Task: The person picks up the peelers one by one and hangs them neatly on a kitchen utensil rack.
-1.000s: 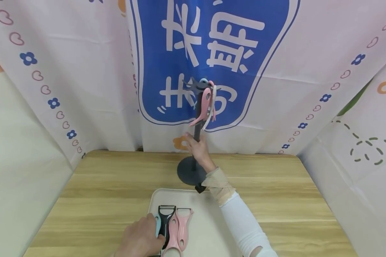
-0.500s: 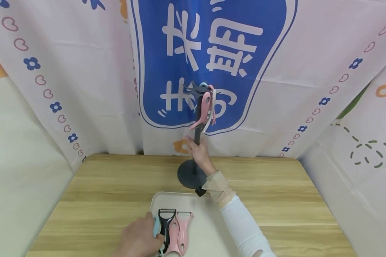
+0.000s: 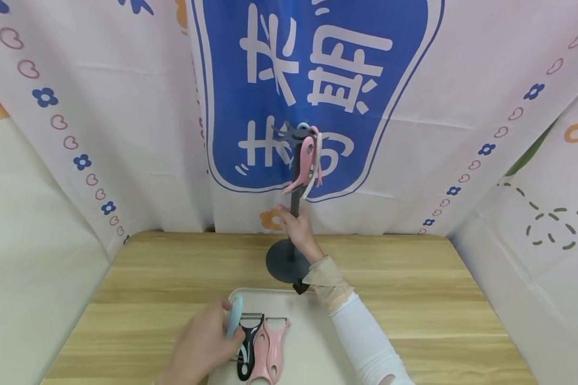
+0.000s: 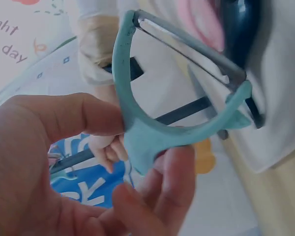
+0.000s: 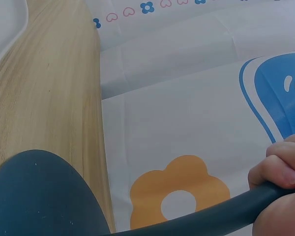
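Over the left part of the tray, my left hand [image 3: 199,339] pinches a light blue peeler [image 4: 140,140] by its neck between thumb and fingers. Its handle points up in the head view, and its metal blade faces away from the palm in the left wrist view. Below lie a black peeler [image 3: 246,342] and two pink peelers [image 3: 261,350], side by side. My right hand [image 3: 298,227] grips the dark pole [image 5: 201,219] of an upright stand. From the hooks [image 3: 283,131] at its top hang a pink peeler [image 3: 306,158], a white one [image 3: 318,155] and further ones partly hidden behind.
The cream tray [image 3: 318,331] lies at the table's front. Behind it, the stand's round base [image 3: 276,262] sits on the wooden table [image 3: 173,272], with a small black block [image 3: 299,286] at its front edge. Printed cloth [image 3: 149,176] hangs close behind and along both sides.
My left hand has lifted the light blue peeler from beside the black one, tipping its handle up. My right hand keeps its grip on the pole. The view has shifted slightly.
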The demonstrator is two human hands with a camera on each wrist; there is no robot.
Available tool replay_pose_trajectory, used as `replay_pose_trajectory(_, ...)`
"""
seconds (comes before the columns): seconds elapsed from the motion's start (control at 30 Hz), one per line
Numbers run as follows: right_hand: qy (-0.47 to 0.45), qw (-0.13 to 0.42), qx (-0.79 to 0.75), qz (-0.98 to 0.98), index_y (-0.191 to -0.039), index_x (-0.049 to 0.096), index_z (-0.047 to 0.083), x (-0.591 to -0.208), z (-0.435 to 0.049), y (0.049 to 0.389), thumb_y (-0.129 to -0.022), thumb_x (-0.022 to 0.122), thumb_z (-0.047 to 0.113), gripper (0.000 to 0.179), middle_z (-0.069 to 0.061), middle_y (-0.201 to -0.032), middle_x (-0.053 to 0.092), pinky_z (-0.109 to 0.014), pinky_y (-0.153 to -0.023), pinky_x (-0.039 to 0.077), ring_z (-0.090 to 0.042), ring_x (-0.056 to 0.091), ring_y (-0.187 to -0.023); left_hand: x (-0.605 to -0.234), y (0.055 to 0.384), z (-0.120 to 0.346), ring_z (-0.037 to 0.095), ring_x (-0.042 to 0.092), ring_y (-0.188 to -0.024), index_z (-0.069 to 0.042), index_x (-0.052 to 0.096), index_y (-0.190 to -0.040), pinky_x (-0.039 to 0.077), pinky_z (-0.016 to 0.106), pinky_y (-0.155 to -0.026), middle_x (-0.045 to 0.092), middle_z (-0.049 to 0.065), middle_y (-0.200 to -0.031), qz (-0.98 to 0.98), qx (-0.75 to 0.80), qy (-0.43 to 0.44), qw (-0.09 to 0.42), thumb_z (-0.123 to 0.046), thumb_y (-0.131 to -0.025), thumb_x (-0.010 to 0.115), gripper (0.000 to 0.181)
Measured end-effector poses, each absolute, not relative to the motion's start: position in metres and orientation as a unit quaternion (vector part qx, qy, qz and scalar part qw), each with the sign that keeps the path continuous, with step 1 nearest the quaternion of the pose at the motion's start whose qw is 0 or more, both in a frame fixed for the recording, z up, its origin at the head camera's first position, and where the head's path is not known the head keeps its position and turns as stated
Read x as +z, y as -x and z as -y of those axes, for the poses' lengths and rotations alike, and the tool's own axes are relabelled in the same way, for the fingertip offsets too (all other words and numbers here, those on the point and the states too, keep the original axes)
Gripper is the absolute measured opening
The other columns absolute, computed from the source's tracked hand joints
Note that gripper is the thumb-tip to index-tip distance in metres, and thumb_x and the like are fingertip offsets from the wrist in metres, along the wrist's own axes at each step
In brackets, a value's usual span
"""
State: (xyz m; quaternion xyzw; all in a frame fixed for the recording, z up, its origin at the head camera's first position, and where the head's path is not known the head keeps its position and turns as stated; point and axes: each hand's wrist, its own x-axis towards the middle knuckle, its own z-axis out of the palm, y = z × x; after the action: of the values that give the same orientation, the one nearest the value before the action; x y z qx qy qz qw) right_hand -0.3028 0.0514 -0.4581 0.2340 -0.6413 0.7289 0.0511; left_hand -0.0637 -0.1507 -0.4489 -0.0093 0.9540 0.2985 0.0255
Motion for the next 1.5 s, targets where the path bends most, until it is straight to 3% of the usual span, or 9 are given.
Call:
replay_pose_trajectory(0.17,-0.234,0.054,0.723,0.648,-0.059,0.042,0.016,-0.456,-0.052,0.303,-0.110,0.056,0.025,0.054,0.012,-0.048,0.036,-0.026,-0.042,0.024,-0.008,0.029,-0.038,-0.430,0.076,0.145,0.006,0.066,-0.070,-0.004,0.067,-0.131,0.050,0.029,-0.055,0.078,-0.004,-0.092,-0.947,0.321,0.008,-0.002,-0.024,-0.085,0.084,0.053)
replay_pose_trajectory(0.23,-0.232,0.055,0.723,0.649,-0.058,0.042,0.016,-0.456,-0.052,0.303,-0.110,0.057,0.025,0.054,0.012,-0.048,0.036,-0.026,-0.042,0.024,-0.008,0.030,-0.038,-0.424,0.080,0.142,0.008,0.063,-0.065,-0.004,0.070,-0.129,0.048,0.029,-0.052,0.081,-0.002,-0.096,-0.943,0.331,0.001,-0.024,-0.023,-0.085,0.084,0.050)
replay_pose_trajectory(0.37,-0.227,0.050,0.727,0.646,-0.059,0.042,0.015,-0.455,-0.052,0.303,-0.110,0.058,0.026,0.054,0.011,-0.048,0.037,-0.026,-0.042,0.024,-0.008,0.031,-0.038,-0.417,0.089,0.137,0.016,0.073,-0.065,0.000,0.075,-0.117,0.058,0.030,-0.057,0.082,0.004,-0.093,-0.927,0.347,-0.062,-0.131,-0.016,-0.081,0.085,0.040)
replay_pose_trajectory(0.47,-0.222,0.048,0.729,0.646,-0.059,0.043,0.015,-0.455,-0.052,0.304,-0.110,0.058,0.026,0.054,0.011,-0.048,0.037,-0.026,-0.042,0.024,-0.008,0.030,-0.038,-0.412,0.098,0.135,0.023,0.081,-0.078,0.004,0.075,-0.111,0.064,0.034,-0.066,0.081,0.007,-0.087,-0.901,0.364,-0.119,-0.201,-0.008,-0.080,0.086,0.035)
replay_pose_trajectory(0.73,-0.218,0.060,0.728,0.647,-0.059,0.043,0.015,-0.457,-0.051,0.305,-0.109,0.058,0.023,0.053,0.012,-0.048,0.036,-0.025,-0.042,0.023,-0.007,0.029,-0.039,-0.388,0.121,0.129,0.017,0.078,-0.074,0.002,0.074,-0.107,0.062,0.022,-0.066,0.079,0.008,-0.088,-0.855,0.391,-0.189,-0.283,-0.004,-0.081,0.084,0.029)
replay_pose_trajectory(1.03,-0.207,0.058,0.734,0.645,-0.060,0.042,0.016,-0.455,-0.050,0.303,-0.107,0.056,0.017,0.049,0.013,-0.046,0.036,-0.024,-0.041,0.024,-0.005,0.029,-0.038,-0.354,0.142,0.123,0.021,0.079,-0.076,0.000,0.076,-0.119,0.063,0.027,-0.066,0.079,0.010,-0.094,-0.810,0.405,-0.229,-0.356,-0.006,-0.082,0.085,0.039)
replay_pose_trajectory(1.37,-0.195,0.065,0.730,0.652,-0.063,0.042,0.011,-0.457,-0.049,0.304,-0.106,0.056,0.020,0.047,0.013,-0.047,0.036,-0.024,-0.042,0.024,-0.006,0.030,-0.039,-0.318,0.155,0.109,0.022,0.080,-0.080,-0.001,0.072,-0.128,0.064,0.031,-0.068,0.079,0.013,-0.103,-0.789,0.417,-0.231,-0.387,-0.012,-0.087,0.084,0.044)
replay_pose_trajectory(1.5,-0.180,0.075,0.717,0.670,-0.061,0.044,0.014,-0.457,-0.049,0.303,-0.105,0.055,0.021,0.046,0.013,-0.047,0.037,-0.025,-0.043,0.026,-0.006,0.031,-0.039,-0.305,0.161,0.103,0.023,0.080,-0.081,-0.001,0.072,-0.129,0.065,0.034,-0.069,0.077,0.013,-0.110,-0.784,0.414,-0.230,-0.401,-0.014,-0.088,0.084,0.045)
